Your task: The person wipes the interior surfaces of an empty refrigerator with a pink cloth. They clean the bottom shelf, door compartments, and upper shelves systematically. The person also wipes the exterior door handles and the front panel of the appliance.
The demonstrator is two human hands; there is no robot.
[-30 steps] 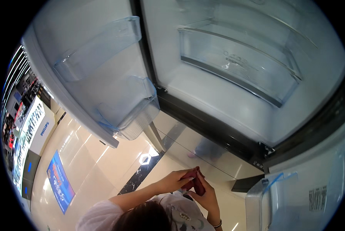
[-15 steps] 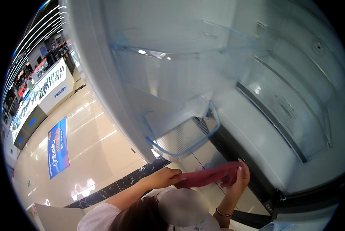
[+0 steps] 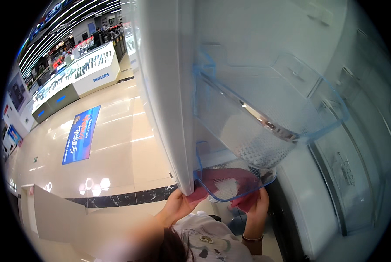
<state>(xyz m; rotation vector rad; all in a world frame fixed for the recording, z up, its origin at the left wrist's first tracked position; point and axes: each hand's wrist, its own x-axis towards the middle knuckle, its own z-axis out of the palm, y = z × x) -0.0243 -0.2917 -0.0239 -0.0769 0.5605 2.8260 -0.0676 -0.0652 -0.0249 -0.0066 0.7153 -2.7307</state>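
A dark red cloth (image 3: 247,202) is stretched between my hands at the lower door bin (image 3: 225,199) of an open refrigerator. My left hand (image 3: 177,207) grips one end beside the bottom corner of the white door (image 3: 165,100). The other end is bunched in my right hand (image 3: 259,208), below the bin's right corner. The cloth's middle shows through the clear plastic; I cannot tell whether it lies in the bin or under it. Some fingers of both hands are hidden by the cloth.
Above hangs a larger clear door bin (image 3: 248,131) with a shiny front strip. Clear drawers (image 3: 357,174) fill the refrigerator at right. A white display counter (image 3: 101,70) and a blue floor sign (image 3: 82,134) are off to the left; a white stand (image 3: 51,214) is at lower left.
The cloth, held out in front of the lower bin before, is now up against it. My view has turned, so the door and bins appear further right.
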